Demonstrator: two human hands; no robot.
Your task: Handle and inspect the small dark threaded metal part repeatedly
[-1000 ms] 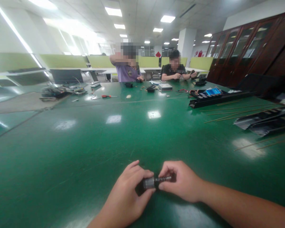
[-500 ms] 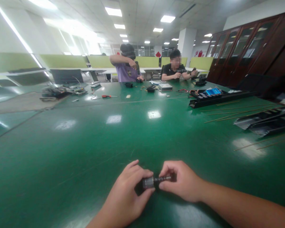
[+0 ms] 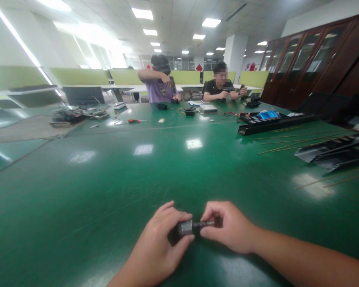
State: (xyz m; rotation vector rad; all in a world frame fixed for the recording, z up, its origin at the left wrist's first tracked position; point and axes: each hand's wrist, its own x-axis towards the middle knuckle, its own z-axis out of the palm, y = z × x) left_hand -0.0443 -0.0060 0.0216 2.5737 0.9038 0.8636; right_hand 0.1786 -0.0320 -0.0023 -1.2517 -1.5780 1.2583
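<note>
Low over the green table (image 3: 113,191), a small dark cylindrical part (image 3: 186,227) with a thin ridged shaft (image 3: 200,225) lies roughly level between my hands. My left hand (image 3: 167,235) grips the wide body at its left end between thumb and fingers. On the other side, my right hand (image 3: 224,227) pinches the shaft near its metallic tip. The inner fingers of both hands are partly hidden behind the thumbs and the part.
Black metal channels (image 3: 269,122) and thin rods (image 3: 302,139) lie at the right. A red screwdriver (image 3: 133,120), small black trays (image 3: 190,113) and a pile of electronics (image 3: 74,114) are further back. Two people sit across the table.
Both hands and the part between them hold nearly the same pose, with the part shifted very slightly left.
</note>
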